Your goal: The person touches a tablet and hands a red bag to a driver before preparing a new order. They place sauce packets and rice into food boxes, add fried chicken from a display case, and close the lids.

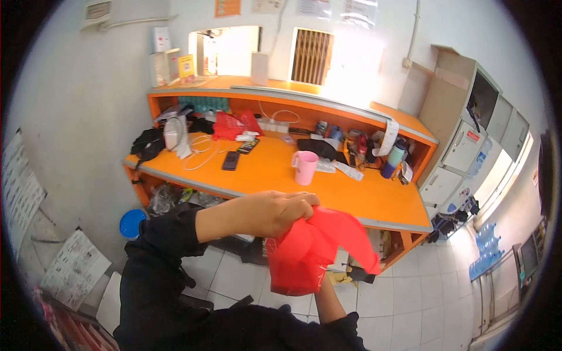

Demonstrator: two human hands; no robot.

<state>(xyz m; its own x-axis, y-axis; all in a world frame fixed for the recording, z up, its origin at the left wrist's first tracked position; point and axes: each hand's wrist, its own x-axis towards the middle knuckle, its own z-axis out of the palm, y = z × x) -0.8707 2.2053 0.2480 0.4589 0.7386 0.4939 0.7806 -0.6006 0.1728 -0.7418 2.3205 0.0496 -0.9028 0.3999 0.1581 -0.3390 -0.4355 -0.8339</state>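
My left hand [284, 209] is closed on the upper edge of a red bag [298, 257], fingers pinched over the material. It hangs in front of me, loose and creased, with a flap spreading to the right and faint pale print low on its side. From below, my right forearm [331, 304] runs up to the bag, which hides that hand and its fingers. Beyond my left hand, a pink mug [305, 168] stands upright on the orange desk [263, 169].
Two dark phones, one of them [230, 161], lie left of the mug. Under the raised shelf sit another red bag [228, 126], cables, bottles [393, 159] and papers. Grey lockers [456, 146] stand at the right; a blue bucket [133, 223] is at the lower left.
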